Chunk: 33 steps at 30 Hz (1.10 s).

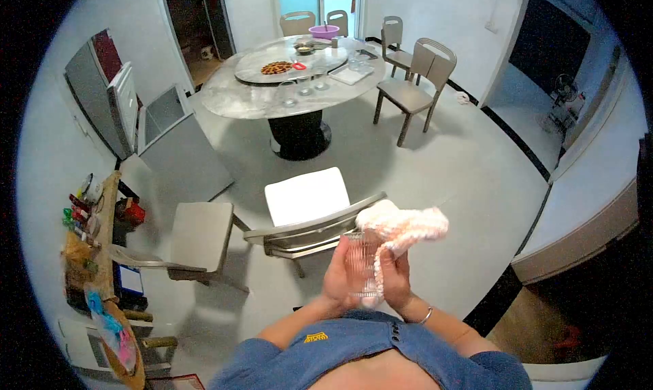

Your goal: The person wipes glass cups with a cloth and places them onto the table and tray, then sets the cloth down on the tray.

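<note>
Standing between the person and the round table (224, 94) is a chair with a white seat (306, 193), and its grey back is turned to the person. A second chair (198, 235), with a beige seat, stands to the left of it, near a wooden shelf (109, 233) which carries many small things. On the table there is a raised round disc, and on it lies a brown patterned mat (277, 68) with a small red object (298, 66) just beside. A purple bowl (324, 31) is at the far side, and several clear glasses (306, 91) are near the front edge. One more chair (410, 95) stands at the right of the table, and a fan (565, 86) is visible through the doorway on the right.

Both hands are close together before the chest, with the forearms bent upward and inward. The left hand (335, 278) is curled around the side of a clear ribbed glass (359, 264), which is held almost upright. The right hand (398, 278) is closed on a pale pink fluffy cloth (415, 225), with the thumb upward; the cloth lies along the glass and spreads out above this hand. I cannot tell if some cloth is inside the glass.
</note>
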### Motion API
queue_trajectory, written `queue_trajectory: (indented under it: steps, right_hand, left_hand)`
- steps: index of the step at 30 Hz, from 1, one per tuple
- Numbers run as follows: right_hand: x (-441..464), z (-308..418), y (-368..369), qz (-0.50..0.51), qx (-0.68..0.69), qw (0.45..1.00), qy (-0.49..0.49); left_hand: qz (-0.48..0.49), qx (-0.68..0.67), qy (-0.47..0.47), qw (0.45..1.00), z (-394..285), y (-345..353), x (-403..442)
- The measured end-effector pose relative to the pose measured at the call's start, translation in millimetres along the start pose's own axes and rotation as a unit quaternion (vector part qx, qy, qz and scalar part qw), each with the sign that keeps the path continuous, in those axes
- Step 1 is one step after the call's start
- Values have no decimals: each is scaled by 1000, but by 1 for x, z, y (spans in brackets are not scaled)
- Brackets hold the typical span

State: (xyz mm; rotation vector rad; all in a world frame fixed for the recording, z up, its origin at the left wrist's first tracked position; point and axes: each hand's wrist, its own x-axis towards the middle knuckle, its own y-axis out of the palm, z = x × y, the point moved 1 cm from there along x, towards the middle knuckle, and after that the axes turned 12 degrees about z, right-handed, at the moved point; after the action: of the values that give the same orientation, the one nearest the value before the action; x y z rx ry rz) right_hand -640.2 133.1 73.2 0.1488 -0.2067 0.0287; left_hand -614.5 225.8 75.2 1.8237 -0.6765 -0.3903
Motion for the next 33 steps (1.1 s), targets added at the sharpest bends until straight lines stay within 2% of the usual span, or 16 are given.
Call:
queue_trajectory:
  steps: [6,9,11,13,14,16,17,19,24,27,28,29,30,31,32,33]
  right_hand:
    - [-9,-14,-45,41,-215,971,-92]
    - [-10,-17,-49,26,-245,966,-82]
    - [-1,-10,-53,2,-170,983,-69]
    - [13,-8,-64,-100,37,994,-9]
    - [22,-5,-69,-144,164,976,11]
    - [32,1,-80,-151,239,959,30]
    - [39,1,-87,-153,314,936,45]
    - [53,0,-103,-156,437,883,78]
    - [96,-21,-165,-69,452,881,118]
    - [121,-37,-210,-22,323,938,120]
    - [128,-53,-236,30,89,989,115]
    - [135,-69,-261,54,-153,982,101]
    - [149,-69,-271,112,-592,797,44]
    - [159,-66,-280,115,-590,798,41]
    - [165,-61,-290,56,-344,932,96]
    - [174,-49,-292,-6,-69,987,145]
  left_hand:
    - [5,58,22,998,11,17,37]
    - [3,121,63,991,20,8,59]
    - [9,343,236,909,29,18,70]
    - [10,317,243,917,39,15,86]
    - [32,450,271,850,40,16,91]
    - [34,664,322,674,48,6,108]
    - [34,663,322,675,50,2,117]
    - [137,750,340,551,49,9,139]
    - [131,748,298,579,60,-8,207]
    - [175,770,276,548,50,4,249]
    - [167,760,285,560,49,5,262]
    - [161,751,293,569,48,6,274]
    - [156,754,293,567,47,6,286]
    - [156,750,286,575,45,7,299]
    - [157,746,278,584,44,7,309]
    - [155,749,277,582,44,6,319]
